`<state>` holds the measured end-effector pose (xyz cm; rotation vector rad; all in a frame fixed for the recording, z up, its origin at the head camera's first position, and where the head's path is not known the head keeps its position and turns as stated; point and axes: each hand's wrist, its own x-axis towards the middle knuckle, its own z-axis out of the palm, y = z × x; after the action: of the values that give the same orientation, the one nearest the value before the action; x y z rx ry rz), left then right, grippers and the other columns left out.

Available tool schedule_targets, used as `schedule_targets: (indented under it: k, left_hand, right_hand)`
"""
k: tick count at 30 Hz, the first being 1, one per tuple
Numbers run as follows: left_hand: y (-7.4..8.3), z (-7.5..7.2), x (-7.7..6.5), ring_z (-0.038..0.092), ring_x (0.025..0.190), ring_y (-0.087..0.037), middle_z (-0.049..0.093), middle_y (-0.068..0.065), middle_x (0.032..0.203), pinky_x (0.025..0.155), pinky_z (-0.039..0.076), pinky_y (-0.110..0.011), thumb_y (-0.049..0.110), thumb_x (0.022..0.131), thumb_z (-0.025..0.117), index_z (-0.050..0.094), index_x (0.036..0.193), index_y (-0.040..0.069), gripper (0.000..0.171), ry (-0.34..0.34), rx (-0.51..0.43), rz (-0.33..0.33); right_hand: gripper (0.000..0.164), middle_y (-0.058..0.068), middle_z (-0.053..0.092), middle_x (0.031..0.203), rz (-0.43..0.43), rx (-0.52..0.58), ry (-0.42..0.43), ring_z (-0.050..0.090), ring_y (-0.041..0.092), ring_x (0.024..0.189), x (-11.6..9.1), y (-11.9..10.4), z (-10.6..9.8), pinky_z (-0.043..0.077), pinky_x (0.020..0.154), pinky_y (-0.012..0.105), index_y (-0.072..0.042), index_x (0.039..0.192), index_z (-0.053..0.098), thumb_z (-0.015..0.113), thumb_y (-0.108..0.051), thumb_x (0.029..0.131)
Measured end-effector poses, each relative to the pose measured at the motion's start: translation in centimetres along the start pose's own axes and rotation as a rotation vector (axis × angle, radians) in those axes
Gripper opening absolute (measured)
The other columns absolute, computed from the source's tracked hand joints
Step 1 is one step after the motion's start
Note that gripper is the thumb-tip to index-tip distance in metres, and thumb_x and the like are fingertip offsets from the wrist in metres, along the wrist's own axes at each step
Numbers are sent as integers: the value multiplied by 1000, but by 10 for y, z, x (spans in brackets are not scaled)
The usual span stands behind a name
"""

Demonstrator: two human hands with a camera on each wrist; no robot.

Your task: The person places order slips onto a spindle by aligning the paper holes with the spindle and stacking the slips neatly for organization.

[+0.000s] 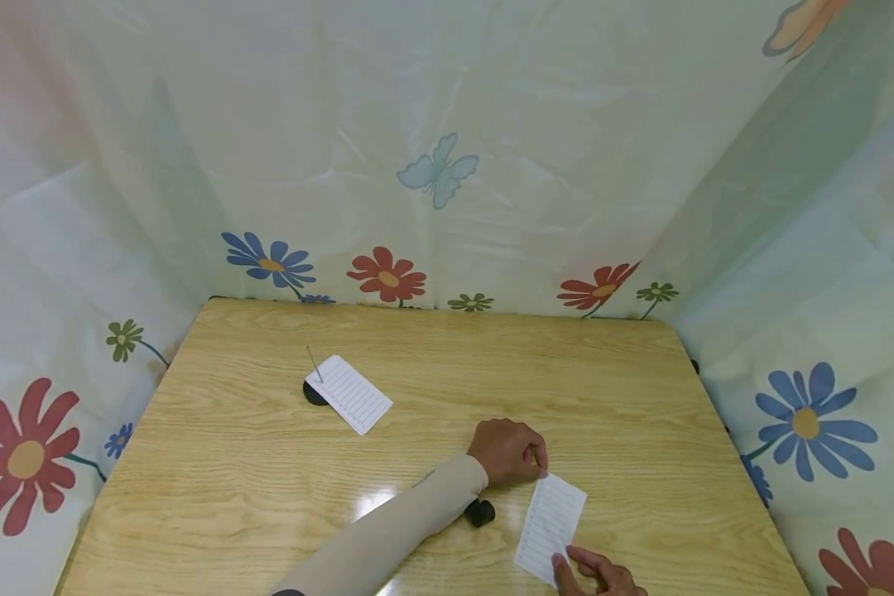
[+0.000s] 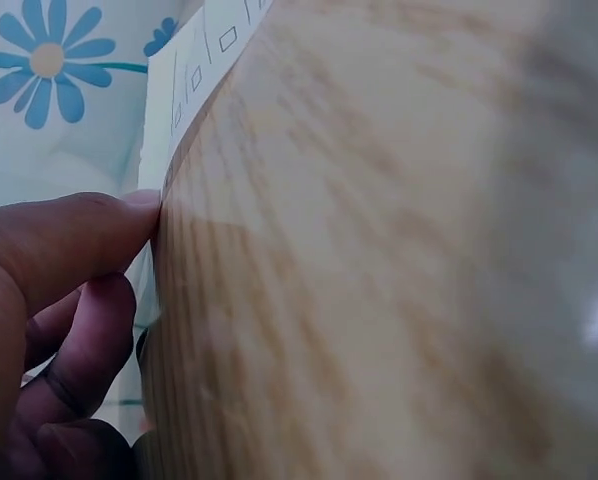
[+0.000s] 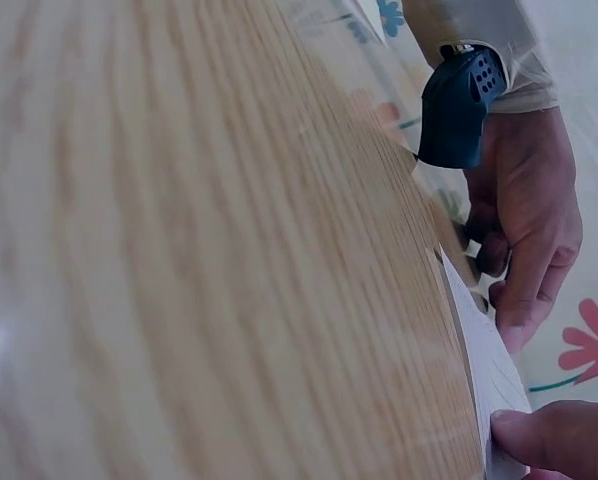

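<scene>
A white slip of lined paper with small printed boxes lies near the table's front right. My left hand pinches its far corner between thumb and fingertips; the left wrist view shows this thumb at the paper's edge. At the near edge, my right hand holds the slip between thumb and finger, the thumb lying on its face in the right wrist view. Farther left, similar lined slips sit on a thin upright metal spike with a round black base.
The wooden table is bounded by a flower-printed curtain at the back and both sides. A dark camera is strapped at my left wrist, beside the beige sleeve, which crosses the front of the table.
</scene>
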<state>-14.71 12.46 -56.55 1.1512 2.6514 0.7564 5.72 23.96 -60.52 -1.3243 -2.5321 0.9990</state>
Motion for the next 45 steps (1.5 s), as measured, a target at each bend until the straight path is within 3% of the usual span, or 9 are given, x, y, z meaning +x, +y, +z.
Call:
schedule_targets:
  k: [6,10,17,22,24,28,33,40,45]
  left_hand:
    - [1,0,-3,44,59,10,56,23,64,56,33,-12,40,92,84,77,86,37,9,3,40,30]
    - [0,-2,-4,45,61,10,57,22,66,58,34,-12,36,93,82,76,87,34,9,-3,14,39]
    - [-3,-6,-5,52,68,14,70,23,77,64,40,-10,30,95,79,77,89,32,6,-32,-141,3]
    - [-5,-8,-6,55,73,13,73,22,82,69,42,-12,31,97,78,77,92,30,5,-28,-241,-27]
    - [-6,-8,-7,56,72,12,72,21,82,69,44,-13,30,97,78,77,92,29,6,-28,-297,-40]
    - [-9,-10,-10,58,74,10,72,19,83,72,48,-14,26,97,79,76,93,26,5,-14,-439,-63]
    - [-15,-13,-14,61,77,8,73,13,86,77,51,-15,20,97,80,76,93,21,6,20,-585,-70]
    - [-23,-23,-20,62,75,6,76,9,87,74,53,-16,14,95,81,77,90,17,7,81,-698,-77]
    - [-30,-31,-24,63,73,4,76,6,86,72,54,-18,12,94,82,77,89,15,7,118,-735,-73]
  right_hand:
    - [35,16,70,112,12,15,38,50,31,107,-2,-3,3,30,77,41,-10,109,83,82,-40,89]
    - [30,12,69,108,18,34,75,48,25,99,-7,-7,2,28,77,40,-11,107,83,82,-36,90]
    - [21,9,74,103,-54,81,161,51,11,84,-17,-17,-6,34,74,26,-15,101,84,82,-33,91]
    - [17,10,80,93,-128,227,168,53,-2,70,-20,-24,-9,41,63,16,-6,102,80,80,-21,94]
    - [16,8,79,83,-150,289,158,55,-1,63,-21,-27,-9,44,58,18,-2,104,76,78,-16,95]
    - [15,-10,73,70,-167,354,153,54,1,54,-22,-32,-10,45,48,19,0,105,72,76,-11,96]
    - [15,-19,67,67,-138,385,144,51,2,56,-22,-37,-8,42,49,19,-3,106,71,78,-8,93]
    - [15,-23,64,63,-199,540,137,53,0,55,-20,-45,-3,43,52,14,4,99,71,80,4,87]
    - [14,-23,66,63,-239,539,130,54,1,55,-20,-53,-2,43,55,14,3,97,72,81,5,86]
